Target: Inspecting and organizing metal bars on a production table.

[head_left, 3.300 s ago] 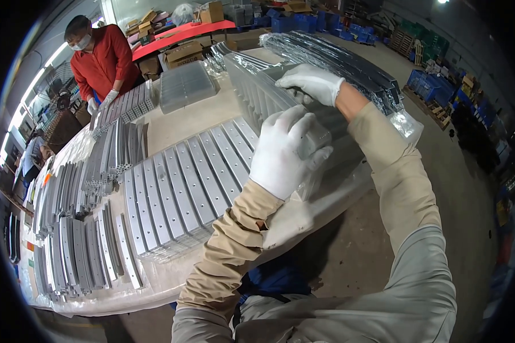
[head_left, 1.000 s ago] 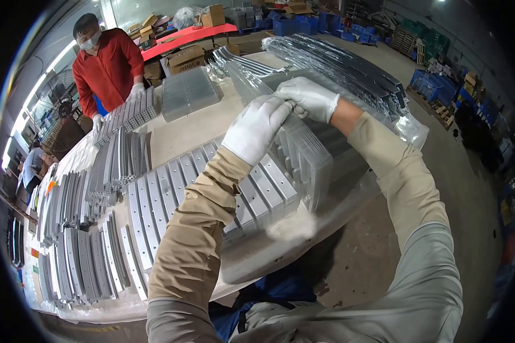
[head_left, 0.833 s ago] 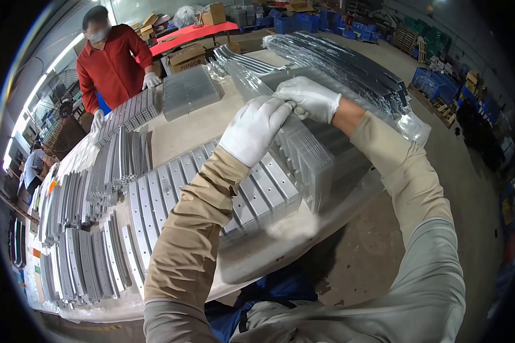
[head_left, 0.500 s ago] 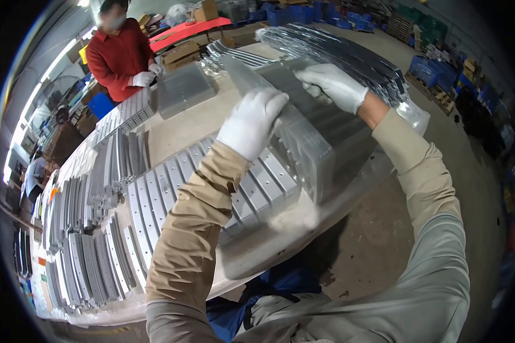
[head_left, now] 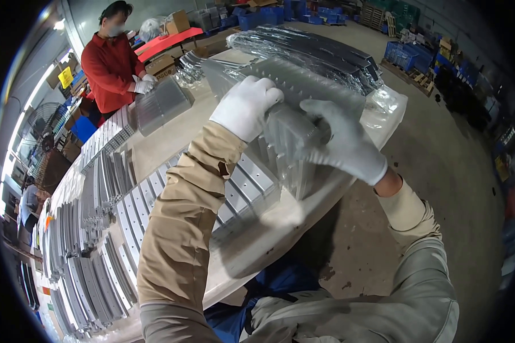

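Left hand curled, I'm gripping the upper edge of clear trays standing on edge near the centre; right hand at their near end, thumb and fingers spread, contact I can't tell. Nearer left, a flat tray holds metal strips side by side.

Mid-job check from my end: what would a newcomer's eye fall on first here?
Probably the white-gloved hands at center: the left hand at the top of the standing clear plastic trays, the right hand at their near end, thumb and fingers spread. Next, the person in red at upper left and the shiny wrapped bundle at top center. Silver strips crowd the lower left.
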